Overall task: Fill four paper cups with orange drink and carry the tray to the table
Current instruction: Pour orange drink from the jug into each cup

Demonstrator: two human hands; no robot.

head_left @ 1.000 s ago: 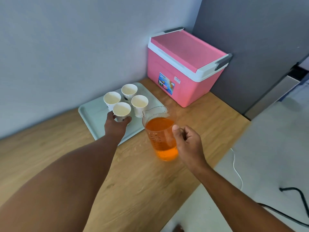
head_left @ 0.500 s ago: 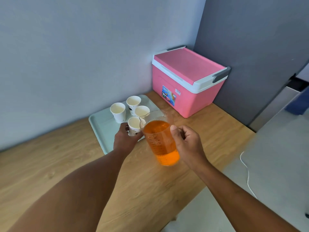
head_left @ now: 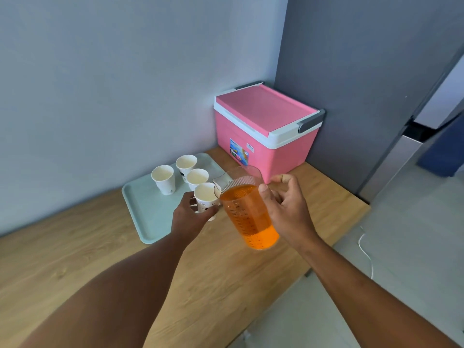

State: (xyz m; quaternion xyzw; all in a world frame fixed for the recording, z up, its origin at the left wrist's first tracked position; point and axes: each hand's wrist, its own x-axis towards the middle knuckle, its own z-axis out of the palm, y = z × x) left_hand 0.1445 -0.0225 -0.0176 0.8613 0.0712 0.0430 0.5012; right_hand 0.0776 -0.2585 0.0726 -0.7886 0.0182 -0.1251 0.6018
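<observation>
A pale green tray (head_left: 148, 217) lies on the wooden counter against the wall. Three empty white paper cups stand on it: one at the left (head_left: 163, 179), one at the back (head_left: 186, 164), one in the middle (head_left: 197, 178). My left hand (head_left: 192, 218) grips a fourth empty paper cup (head_left: 206, 197) near the tray's right edge. My right hand (head_left: 286, 209) holds a clear measuring jug (head_left: 247, 212) of orange drink, raised and tilted left, its spout beside the held cup's rim. No liquid is seen leaving the spout.
A pink cooler box (head_left: 266, 131) with a white rim and grey handles sits in the counter's back right corner against a grey panel. The wooden counter (head_left: 100, 259) ends at the right above a pale floor with a thin white cord (head_left: 365, 252).
The jug has risen and tilted with its spout toward the cup in my left hand. That cup has shifted right, away from the other three. The camera view has shifted.
</observation>
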